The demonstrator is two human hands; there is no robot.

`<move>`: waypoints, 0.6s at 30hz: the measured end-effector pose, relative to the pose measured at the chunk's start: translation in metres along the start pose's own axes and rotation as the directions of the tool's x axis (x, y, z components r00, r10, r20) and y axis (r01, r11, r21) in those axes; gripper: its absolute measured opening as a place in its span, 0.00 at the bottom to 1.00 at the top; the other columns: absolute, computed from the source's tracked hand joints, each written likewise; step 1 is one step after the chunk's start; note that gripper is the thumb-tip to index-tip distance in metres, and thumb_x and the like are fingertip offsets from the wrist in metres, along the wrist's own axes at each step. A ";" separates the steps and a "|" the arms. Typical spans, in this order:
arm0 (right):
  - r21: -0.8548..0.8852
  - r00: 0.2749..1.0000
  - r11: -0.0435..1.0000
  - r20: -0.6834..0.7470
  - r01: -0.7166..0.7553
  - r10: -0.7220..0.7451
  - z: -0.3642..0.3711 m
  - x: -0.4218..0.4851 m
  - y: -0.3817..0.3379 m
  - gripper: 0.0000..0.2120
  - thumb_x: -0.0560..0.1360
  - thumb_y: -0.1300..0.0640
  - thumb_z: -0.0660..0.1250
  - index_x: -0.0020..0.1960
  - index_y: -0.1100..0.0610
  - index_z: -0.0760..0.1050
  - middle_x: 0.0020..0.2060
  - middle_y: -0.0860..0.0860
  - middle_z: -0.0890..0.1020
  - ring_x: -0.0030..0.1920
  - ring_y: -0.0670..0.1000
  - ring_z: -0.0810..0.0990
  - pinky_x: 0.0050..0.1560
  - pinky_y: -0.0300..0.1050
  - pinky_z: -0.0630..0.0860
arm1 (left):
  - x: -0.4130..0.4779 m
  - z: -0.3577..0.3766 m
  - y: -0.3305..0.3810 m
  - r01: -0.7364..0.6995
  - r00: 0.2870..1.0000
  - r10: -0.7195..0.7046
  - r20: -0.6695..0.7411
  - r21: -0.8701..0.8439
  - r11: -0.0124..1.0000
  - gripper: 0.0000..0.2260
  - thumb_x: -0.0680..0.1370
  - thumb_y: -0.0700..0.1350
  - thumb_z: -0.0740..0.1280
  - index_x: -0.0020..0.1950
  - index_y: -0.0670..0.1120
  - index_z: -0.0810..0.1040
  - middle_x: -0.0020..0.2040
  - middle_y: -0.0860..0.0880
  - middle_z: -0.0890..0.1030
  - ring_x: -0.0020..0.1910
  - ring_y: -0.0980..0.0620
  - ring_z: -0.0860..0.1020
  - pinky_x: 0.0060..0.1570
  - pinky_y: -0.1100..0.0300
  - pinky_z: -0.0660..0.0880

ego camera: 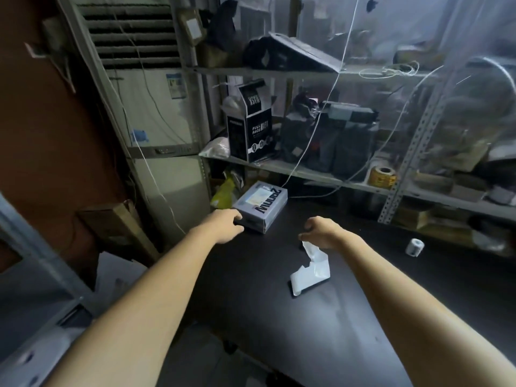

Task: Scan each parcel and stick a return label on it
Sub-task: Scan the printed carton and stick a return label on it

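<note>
Parcel: one grey box (261, 205) with dark lettering on its side, lying flat at the far left part of the dark surface (307, 336), close to the shelf.
Left hand (223, 224): grasps the near left corner of the box, fingers curled over its edge.
Right hand (324, 233): hovers above the surface to the right of the box and apart from it, fingers loosely curled with nothing seen in them.
Paper: one crumpled white strip (312, 270) on the surface, its upper end just under the right hand; whether they touch cannot be told.
Small roll: one white roll (415, 247) on the surface, well apart to the right.
Shelf (321, 174): a metal rack behind the surface, carrying one yellow roll of tape (382, 175), one open black carton (250, 135) marked "FULL FACE MASK", and dark bagged goods too dim to count.
Cords: several thin white cords hang across the rack.
Left side: one tall white air conditioner (156, 107) stands beside the rack.
</note>
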State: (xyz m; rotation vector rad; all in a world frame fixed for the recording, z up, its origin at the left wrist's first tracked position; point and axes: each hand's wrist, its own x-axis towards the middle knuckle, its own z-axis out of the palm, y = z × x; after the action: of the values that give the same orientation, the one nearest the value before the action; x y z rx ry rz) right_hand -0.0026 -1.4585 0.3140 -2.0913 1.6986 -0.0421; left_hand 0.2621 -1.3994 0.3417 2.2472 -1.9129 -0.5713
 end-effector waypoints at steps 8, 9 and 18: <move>0.107 0.998 0.994 -0.047 -0.027 0.032 0.033 0.121 -0.005 0.17 0.74 0.44 0.67 0.58 0.52 0.76 0.54 0.54 0.82 0.51 0.56 0.79 0.44 0.42 0.69 | 0.119 0.024 -0.052 0.113 0.994 -0.113 0.001 0.031 0.993 0.17 0.79 0.52 0.66 0.68 0.52 0.74 0.62 0.47 0.78 0.58 0.46 0.77 0.58 0.51 0.76; 0.123 0.997 0.992 -0.055 -0.038 0.046 0.037 0.139 -0.008 0.17 0.74 0.45 0.67 0.59 0.53 0.76 0.55 0.55 0.82 0.53 0.58 0.80 0.45 0.42 0.69 | 0.139 0.029 -0.060 0.116 0.993 -0.117 0.006 0.024 0.993 0.17 0.79 0.52 0.66 0.68 0.52 0.74 0.62 0.47 0.78 0.58 0.46 0.78 0.57 0.51 0.76; 0.338 0.975 0.918 -0.004 -0.206 0.220 0.088 0.311 -0.034 0.24 0.78 0.50 0.67 0.69 0.58 0.70 0.63 0.59 0.78 0.61 0.59 0.78 0.59 0.49 0.75 | 0.330 0.070 -0.108 0.090 0.996 -0.088 0.023 -0.107 0.990 0.20 0.79 0.49 0.65 0.71 0.49 0.72 0.66 0.44 0.74 0.63 0.44 0.74 0.61 0.52 0.73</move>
State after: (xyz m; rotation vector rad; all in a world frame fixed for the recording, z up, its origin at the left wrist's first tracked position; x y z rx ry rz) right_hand 0.1303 -1.7173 0.1687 -1.6599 1.7910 -0.2897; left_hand 0.3761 -1.6901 0.1751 2.2751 -1.7518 -0.6919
